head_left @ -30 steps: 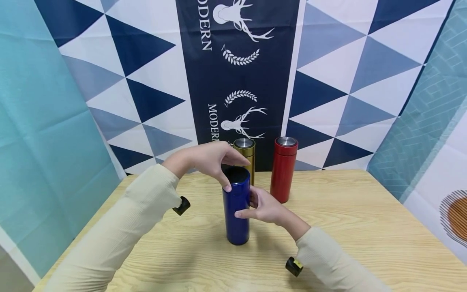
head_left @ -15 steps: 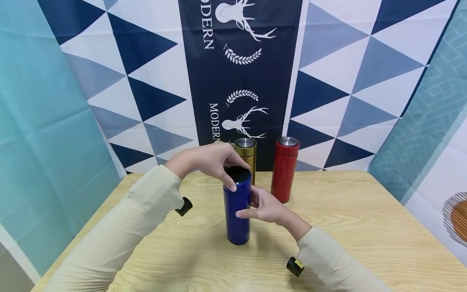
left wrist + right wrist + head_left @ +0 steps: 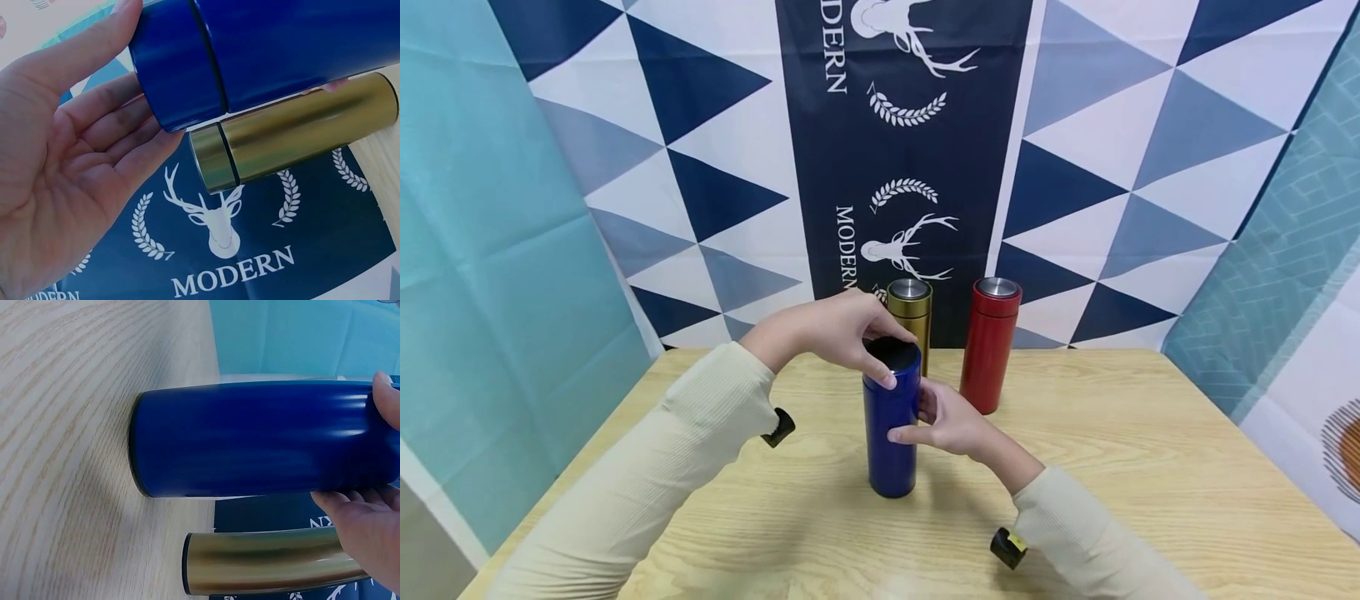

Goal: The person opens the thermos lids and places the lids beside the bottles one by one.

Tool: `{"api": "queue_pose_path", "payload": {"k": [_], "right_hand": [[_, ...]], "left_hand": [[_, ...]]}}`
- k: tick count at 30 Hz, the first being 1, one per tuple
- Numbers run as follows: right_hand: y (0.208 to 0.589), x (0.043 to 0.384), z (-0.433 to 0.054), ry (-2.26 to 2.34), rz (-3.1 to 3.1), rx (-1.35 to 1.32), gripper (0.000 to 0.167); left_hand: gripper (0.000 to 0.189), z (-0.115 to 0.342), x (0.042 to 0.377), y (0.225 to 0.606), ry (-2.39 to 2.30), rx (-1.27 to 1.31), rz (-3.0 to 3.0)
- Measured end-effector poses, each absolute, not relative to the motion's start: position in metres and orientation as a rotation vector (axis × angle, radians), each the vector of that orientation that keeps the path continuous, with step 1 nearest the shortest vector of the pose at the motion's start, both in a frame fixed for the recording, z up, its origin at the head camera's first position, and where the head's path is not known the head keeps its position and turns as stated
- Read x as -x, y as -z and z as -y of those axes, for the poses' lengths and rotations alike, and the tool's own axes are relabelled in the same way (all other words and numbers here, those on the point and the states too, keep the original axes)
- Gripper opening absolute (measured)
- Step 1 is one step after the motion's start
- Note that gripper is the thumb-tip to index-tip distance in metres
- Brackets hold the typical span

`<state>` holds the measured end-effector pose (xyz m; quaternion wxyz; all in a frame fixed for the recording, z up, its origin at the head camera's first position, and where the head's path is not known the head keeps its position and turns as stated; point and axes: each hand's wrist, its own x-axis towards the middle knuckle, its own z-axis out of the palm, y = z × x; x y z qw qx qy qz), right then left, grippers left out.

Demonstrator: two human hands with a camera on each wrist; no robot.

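A blue thermos [image 3: 892, 454] with a dark top stands upright on the wooden table. My left hand [image 3: 842, 332] reaches over it from the left and grips its lid [image 3: 175, 65], thumb on the near side and fingers on the far side. Lower down, my right hand [image 3: 951, 422] holds the body from the right, with the thumb across the front; in the right wrist view the right hand [image 3: 369, 531] has its fingers along the thermos's side. A dark seam separates lid and body in the left wrist view.
Behind the blue thermos stands a gold thermos [image 3: 912, 312], partly hidden by it. A red thermos [image 3: 991, 350] is farther right, near the table's [image 3: 1112, 458] back edge. A patterned cloth [image 3: 722, 167] hangs behind the table.
My left thumb has slid rightward along the front of the lid, and the left fingers sit lower on it. The right hand keeps its hold. The head view has shifted slightly.
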<state>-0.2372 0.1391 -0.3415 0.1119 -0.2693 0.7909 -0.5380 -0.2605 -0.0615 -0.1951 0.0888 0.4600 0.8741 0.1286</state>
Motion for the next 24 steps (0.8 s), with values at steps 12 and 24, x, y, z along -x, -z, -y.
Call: {"api": "queue_pose_path", "payload": {"k": [12,24], "right_hand": [[0.341,0.236,-0.139,1.593,-2.314,0.771,0.074],[0.342,0.236,-0.140,1.591,-2.305,0.768,0.077]], "left_hand": [[0.056,0.056,0.252,0.194,-0.263,-1.356,-2.681],[0.053,0.051,0.244,0.194,-0.218,-1.364,-2.761]]}}
